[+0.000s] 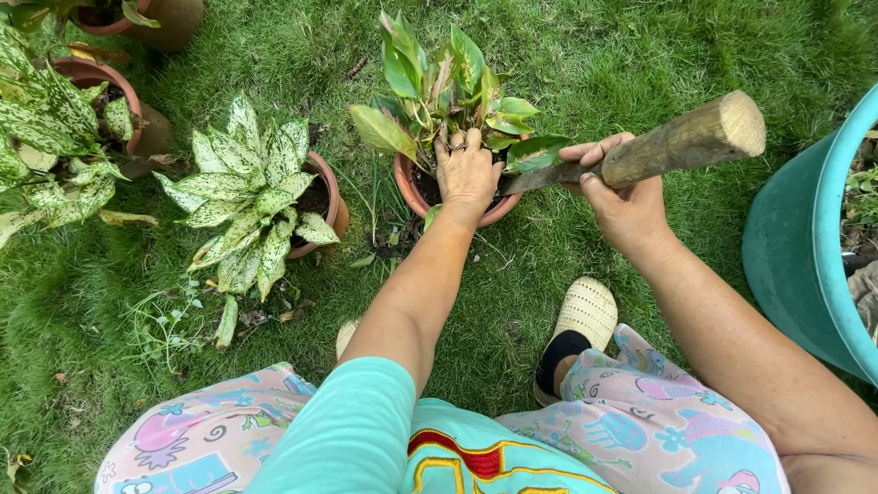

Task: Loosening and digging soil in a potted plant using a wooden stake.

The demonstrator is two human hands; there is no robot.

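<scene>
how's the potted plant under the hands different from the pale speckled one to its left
The green and pink-edged plant in the terracotta pot stands upright; the white-speckled leafy plant in its terracotta pot spreads and droops over the rim.
The left hand presses into the soil of the pink-edged plant, and the right hand pokes a wooden-handled tool into it. The speckled plant is untouched.
Both pots sit on the grass.
</scene>
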